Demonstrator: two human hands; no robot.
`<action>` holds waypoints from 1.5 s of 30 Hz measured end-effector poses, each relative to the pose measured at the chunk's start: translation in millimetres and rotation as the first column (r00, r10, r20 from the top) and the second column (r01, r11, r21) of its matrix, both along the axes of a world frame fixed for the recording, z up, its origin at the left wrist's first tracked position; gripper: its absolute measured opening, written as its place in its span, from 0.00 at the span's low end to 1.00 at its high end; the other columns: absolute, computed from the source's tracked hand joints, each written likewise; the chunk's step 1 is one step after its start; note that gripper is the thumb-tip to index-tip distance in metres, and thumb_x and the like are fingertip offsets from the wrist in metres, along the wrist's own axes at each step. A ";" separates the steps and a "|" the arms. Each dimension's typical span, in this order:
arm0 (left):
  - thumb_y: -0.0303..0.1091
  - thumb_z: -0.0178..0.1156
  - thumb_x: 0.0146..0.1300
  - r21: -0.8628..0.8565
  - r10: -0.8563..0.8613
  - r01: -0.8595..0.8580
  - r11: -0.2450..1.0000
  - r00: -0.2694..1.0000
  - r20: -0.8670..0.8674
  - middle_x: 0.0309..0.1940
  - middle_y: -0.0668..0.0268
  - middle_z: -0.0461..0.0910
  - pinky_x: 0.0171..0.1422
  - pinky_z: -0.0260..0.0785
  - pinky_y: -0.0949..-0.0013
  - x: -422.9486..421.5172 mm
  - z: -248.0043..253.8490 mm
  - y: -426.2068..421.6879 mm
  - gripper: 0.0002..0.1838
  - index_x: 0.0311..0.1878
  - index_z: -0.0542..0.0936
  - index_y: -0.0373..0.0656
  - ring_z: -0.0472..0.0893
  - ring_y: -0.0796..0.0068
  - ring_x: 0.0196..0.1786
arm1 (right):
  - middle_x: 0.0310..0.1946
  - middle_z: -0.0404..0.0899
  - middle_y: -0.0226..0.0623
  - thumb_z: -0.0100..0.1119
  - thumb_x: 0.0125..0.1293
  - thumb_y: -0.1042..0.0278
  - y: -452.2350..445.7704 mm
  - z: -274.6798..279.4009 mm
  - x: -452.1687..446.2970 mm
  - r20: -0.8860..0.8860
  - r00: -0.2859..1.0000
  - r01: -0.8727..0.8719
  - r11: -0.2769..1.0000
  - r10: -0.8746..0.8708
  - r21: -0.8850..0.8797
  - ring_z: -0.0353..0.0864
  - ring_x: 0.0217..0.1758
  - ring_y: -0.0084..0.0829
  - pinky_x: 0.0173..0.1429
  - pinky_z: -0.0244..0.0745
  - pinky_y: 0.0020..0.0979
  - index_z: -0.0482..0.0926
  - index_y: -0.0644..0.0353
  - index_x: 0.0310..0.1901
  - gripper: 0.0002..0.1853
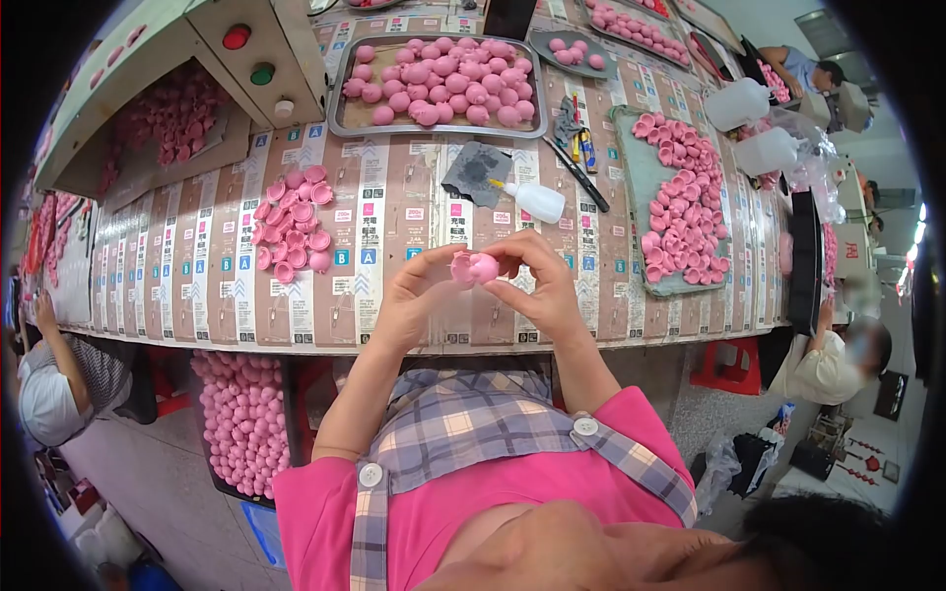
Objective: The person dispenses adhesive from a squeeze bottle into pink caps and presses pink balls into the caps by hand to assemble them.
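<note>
Just above the table's front edge, my left hand (419, 288) and my right hand (538, 282) meet at small pink plastic parts. My left fingertips pinch a hollow pink shell (460, 266) with an uneven rim. Against it sits a rounded pink piece (484, 269), pinched by my right thumb and fingers. Whether the two are joined I cannot tell. Beyond my hands lies a white squeeze bottle (539, 203) on its side, its yellow tip on a dark grey cloth (476, 169). A loose pile of pink half shells (291, 225) is to the left.
A metal tray (340, 128) of pink balls stands at the back. On the right, a greenish board (680, 289) bears pink shells. A black pen-like tool (581, 177) lies between them. A machine housing (212, 49) stands left; a crate of pink balls (244, 424) sits below the table.
</note>
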State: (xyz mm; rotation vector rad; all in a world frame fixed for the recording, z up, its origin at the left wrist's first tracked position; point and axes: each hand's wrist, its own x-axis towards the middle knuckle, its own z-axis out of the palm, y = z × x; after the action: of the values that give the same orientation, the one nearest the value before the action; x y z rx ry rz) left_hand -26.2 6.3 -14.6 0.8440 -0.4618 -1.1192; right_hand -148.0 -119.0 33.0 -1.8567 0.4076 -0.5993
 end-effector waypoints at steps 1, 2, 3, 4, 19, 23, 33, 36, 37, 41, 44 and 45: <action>0.21 0.55 0.53 0.002 -0.002 0.001 1.000 1.000 0.016 0.47 0.62 0.73 0.55 0.63 0.71 -0.1 -0.2 0.9 0.19 0.51 0.70 0.38 0.72 0.75 0.50 | 0.33 0.74 0.30 0.64 0.46 0.71 0.9 -0.5 1.1 0.004 1.000 -0.003 1.000 0.003 0.016 0.70 0.30 0.21 0.34 0.64 0.20 0.77 0.60 0.38 0.15; 0.21 0.55 0.53 0.005 -0.002 0.002 1.000 0.999 0.032 0.47 0.63 0.72 0.55 0.63 0.71 0.0 -0.3 1.5 0.19 0.51 0.71 0.38 0.72 0.75 0.50 | 0.33 0.74 0.30 0.65 0.46 0.71 1.5 -1.5 2.2 0.007 1.000 -0.007 0.999 0.007 0.031 0.70 0.31 0.21 0.34 0.65 0.20 0.77 0.60 0.38 0.15; 0.22 0.56 0.53 0.009 0.007 -0.008 1.000 0.998 0.059 0.47 0.62 0.73 0.55 0.64 0.71 0.0 -0.2 1.7 0.19 0.51 0.71 0.38 0.73 0.74 0.49 | 0.33 0.74 0.30 0.65 0.46 0.71 2.1 -2.5 3.1 0.011 1.000 -0.012 0.999 0.011 0.046 0.70 0.31 0.21 0.34 0.65 0.20 0.77 0.60 0.38 0.15; 0.23 0.57 0.53 0.013 0.016 -0.017 1.000 0.996 0.086 0.46 0.62 0.74 0.54 0.64 0.70 -0.3 0.0 1.8 0.20 0.51 0.70 0.38 0.73 0.74 0.48 | 0.33 0.74 0.30 0.65 0.46 0.71 3.3 -3.1 3.8 0.013 1.000 -0.013 0.999 0.013 0.052 0.70 0.31 0.21 0.34 0.65 0.21 0.77 0.60 0.39 0.15; 0.23 0.61 0.48 -0.001 0.114 -0.166 0.986 0.668 0.735 0.41 0.60 0.74 0.50 0.67 0.72 3.5 31.6 1.6 0.19 0.46 0.74 0.38 0.74 0.71 0.45 | 0.34 0.76 0.35 0.62 0.48 0.73 5.4 -9.5 1.7 0.026 0.999 -0.037 0.996 0.035 0.078 0.73 0.35 0.25 0.40 0.68 0.23 0.77 0.63 0.41 0.15; 0.26 0.64 0.45 -0.016 0.132 -0.212 0.977 0.547 0.827 0.41 0.59 0.74 0.47 0.66 0.70 2.2 37.5 2.4 0.19 0.45 0.76 0.39 0.75 0.68 0.42 | 0.35 0.77 0.37 0.62 0.49 0.73 4.5 -7.7 0.4 0.017 0.999 -0.050 0.998 0.050 0.037 0.75 0.37 0.27 0.42 0.69 0.25 0.77 0.63 0.41 0.15; 0.34 0.71 0.33 -0.132 0.186 -0.144 0.981 0.481 0.857 0.43 0.63 0.71 0.49 0.65 0.65 2.5 37.6 -2.1 0.24 0.38 0.76 0.43 0.71 0.64 0.48 | 0.43 0.73 0.38 0.60 0.54 0.66 0.8 -26.9 -8.3 0.138 0.942 -0.325 0.730 0.305 0.602 0.71 0.46 0.27 0.52 0.65 0.28 0.74 0.66 0.46 0.19; 0.39 0.71 0.31 -0.129 0.171 -0.130 0.983 0.405 0.898 0.45 0.63 0.70 0.51 0.64 0.64 5.3 34.7 -2.2 0.24 0.36 0.76 0.45 0.70 0.63 0.49 | 0.42 0.72 0.35 0.60 0.53 0.64 9.0 -23.1 -6.2 0.145 0.969 -0.240 0.614 0.201 0.752 0.71 0.47 0.27 0.53 0.64 0.28 0.71 0.66 0.49 0.23; 0.41 0.71 0.31 -0.129 0.172 -0.149 0.980 0.332 0.928 0.46 0.62 0.70 0.52 0.63 0.64 7.2 37.9 -2.1 0.24 0.35 0.76 0.45 0.70 0.62 0.50 | 0.42 0.72 0.34 0.60 0.53 0.64 9.7 -20.7 -5.6 0.144 0.963 -0.257 0.620 0.227 0.742 0.70 0.48 0.27 0.53 0.64 0.28 0.70 0.65 0.49 0.23; 0.33 0.69 0.33 -0.176 0.212 -0.196 0.965 0.176 0.961 0.46 0.66 0.71 0.49 0.63 0.63 9.1 36.6 -8.2 0.19 0.34 0.76 0.47 0.71 0.62 0.47 | 0.42 0.71 0.32 0.61 0.53 0.67 14.3 -14.5 -2.3 0.071 0.959 -0.246 0.675 0.276 0.696 0.70 0.48 0.26 0.52 0.64 0.27 0.71 0.65 0.47 0.21; 0.31 0.67 0.36 -0.155 0.183 -0.190 0.970 0.143 0.973 0.46 0.66 0.71 0.50 0.63 0.64 7.9 35.9 -9.2 0.17 0.34 0.76 0.46 0.71 0.63 0.47 | 0.41 0.71 0.32 0.60 0.53 0.67 12.9 -11.7 -1.0 0.009 0.962 -0.207 0.707 0.272 0.676 0.70 0.46 0.25 0.51 0.64 0.26 0.71 0.65 0.45 0.18; 0.31 0.67 0.36 -0.134 0.167 -0.181 0.974 0.186 0.968 0.46 0.66 0.71 0.50 0.63 0.64 8.1 35.9 -8.8 0.17 0.34 0.76 0.46 0.71 0.63 0.46 | 0.40 0.71 0.32 0.60 0.54 0.67 11.3 -11.3 -0.6 -0.005 0.962 -0.198 0.712 0.272 0.673 0.70 0.45 0.24 0.51 0.64 0.26 0.71 0.65 0.45 0.18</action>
State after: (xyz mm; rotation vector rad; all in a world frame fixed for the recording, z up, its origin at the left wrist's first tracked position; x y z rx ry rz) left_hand -18.2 -2.5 21.3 1.5630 -1.4078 -0.1666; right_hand -148.6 -107.7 21.7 -1.2067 0.3801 -0.1327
